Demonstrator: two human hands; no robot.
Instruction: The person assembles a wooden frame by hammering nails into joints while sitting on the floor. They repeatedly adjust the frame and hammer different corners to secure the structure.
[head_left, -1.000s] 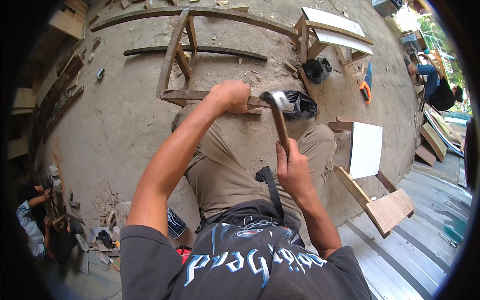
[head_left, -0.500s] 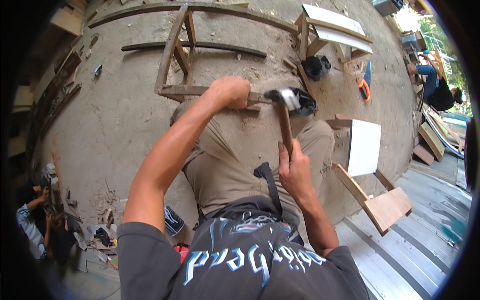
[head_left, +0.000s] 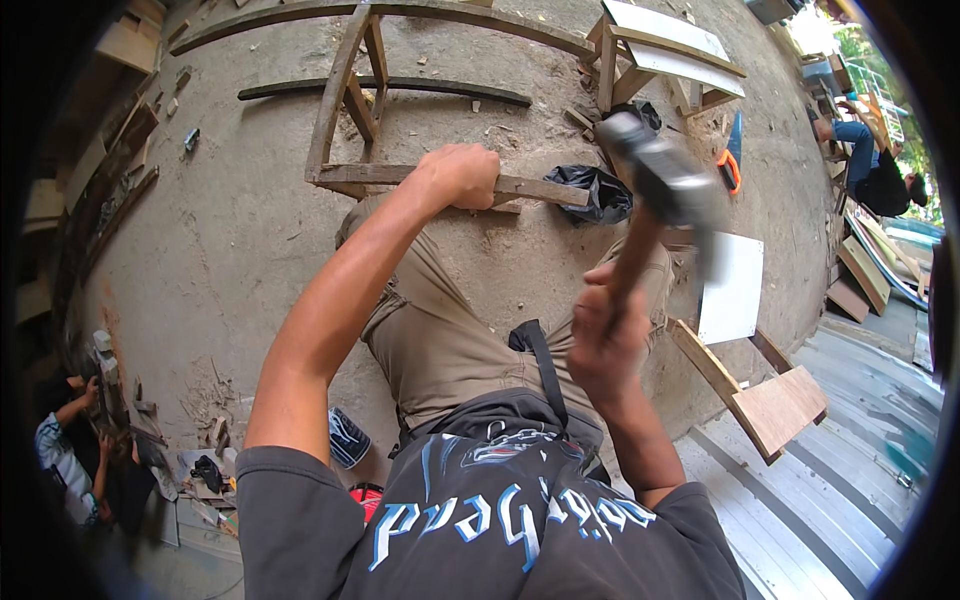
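My left hand [head_left: 464, 177] is closed around the near rail of a wooden frame [head_left: 378, 174], whose end sticks out to the right past my fingers. My right hand [head_left: 608, 340] grips the wooden handle of a hammer [head_left: 636, 250]. The hammer is raised above my right thigh, and its metal head is smeared by motion. Under the rail, a short wood piece [head_left: 508, 208] shows in part near my left hand. Just beyond the rail's end lies a crumpled black plastic bag [head_left: 594, 193].
A handsaw with an orange handle [head_left: 730, 172] lies at the right, near a white-topped wooden stool [head_left: 668, 62]. Another white-topped piece [head_left: 730, 290] stands by my right knee. Metal sheeting [head_left: 790, 480] covers the lower right. People work at the far left [head_left: 95, 450] and far right [head_left: 875, 180].
The hammer has swung up and to the right, away from the rail's end, with my right hand rising slightly. My left hand keeps its hold on the rail.
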